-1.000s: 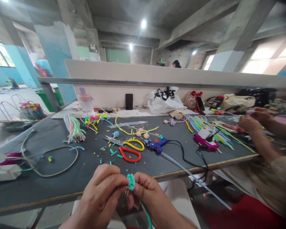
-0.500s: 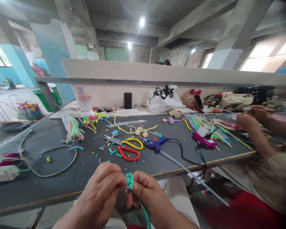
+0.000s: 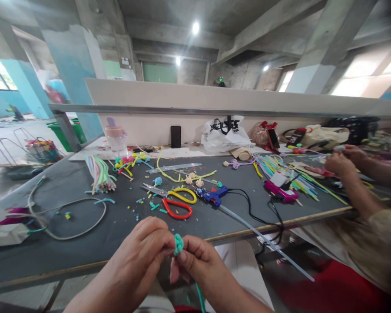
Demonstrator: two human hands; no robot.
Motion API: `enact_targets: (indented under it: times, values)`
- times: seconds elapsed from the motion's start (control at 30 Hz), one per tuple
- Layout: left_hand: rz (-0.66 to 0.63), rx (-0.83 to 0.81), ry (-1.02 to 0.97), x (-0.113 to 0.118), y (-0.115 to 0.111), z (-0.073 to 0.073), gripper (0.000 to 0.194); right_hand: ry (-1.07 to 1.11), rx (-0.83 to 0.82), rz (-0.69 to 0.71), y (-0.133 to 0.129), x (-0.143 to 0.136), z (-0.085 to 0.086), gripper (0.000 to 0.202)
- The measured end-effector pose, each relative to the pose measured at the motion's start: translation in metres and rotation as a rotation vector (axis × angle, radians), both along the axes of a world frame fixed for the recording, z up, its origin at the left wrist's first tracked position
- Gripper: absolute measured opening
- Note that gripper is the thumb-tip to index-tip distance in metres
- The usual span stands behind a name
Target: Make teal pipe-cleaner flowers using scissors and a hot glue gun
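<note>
Scraps [image 3: 154, 206] litter the tabletop [image 3: 221, 224] beyond the teal piece [image 3: 178, 244], beneath concrete beams [image 3: 182, 38].

On the near side of the scissors [image 3: 177, 212], the left hand [image 3: 146, 256] and the right hand [image 3: 205, 265] cover parts of the green knotted piece [image 3: 178, 244]. The green cord [image 3: 200, 299] disappears behind the right hand, and the lower edge cuts it off. Scraps [image 3: 154, 207] beside the scissors' blades are too small to tell apart. Far left of the scissors, the left edge cuts off the white adapter [image 3: 8, 234]. Beyond the scissors to the right, a black handle [image 3: 227, 125] and folds obscure lettering on the white bag [image 3: 226, 141]. Far right of the scissors, a co-worker's blurred hands [image 3: 340, 165] hold a pale thing [image 3: 339, 148] too small to identify.
</note>
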State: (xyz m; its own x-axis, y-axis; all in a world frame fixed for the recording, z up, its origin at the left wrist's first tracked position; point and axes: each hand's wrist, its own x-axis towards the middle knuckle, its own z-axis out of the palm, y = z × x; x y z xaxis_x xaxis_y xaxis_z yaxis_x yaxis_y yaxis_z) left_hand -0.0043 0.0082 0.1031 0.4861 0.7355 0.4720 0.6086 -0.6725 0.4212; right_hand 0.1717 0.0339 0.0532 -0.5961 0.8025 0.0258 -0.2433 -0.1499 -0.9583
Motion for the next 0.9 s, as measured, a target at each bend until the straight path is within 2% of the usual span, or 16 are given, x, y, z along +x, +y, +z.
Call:
enact_targets:
  times: [0.2,0.33,0.73,0.9]
  values:
    - [0.0,0.009,-0.066,0.003,0.001,-0.008,0.02,-0.096,0.094,-0.081,-0.004,-0.003,-0.002,0.04]
    - [-0.006,-0.024,-0.086,0.003,0.0,-0.01,0.019,-0.134,0.094,-0.115,-0.006,-0.004,0.001,0.041]
    - [0.022,-0.142,-0.185,0.006,0.002,-0.007,0.02,-0.102,0.071,-0.117,-0.007,-0.006,-0.004,0.045]
    - [0.156,0.011,-0.334,-0.002,0.0,-0.006,0.012,-0.035,0.012,-0.102,-0.006,-0.004,-0.009,0.041]
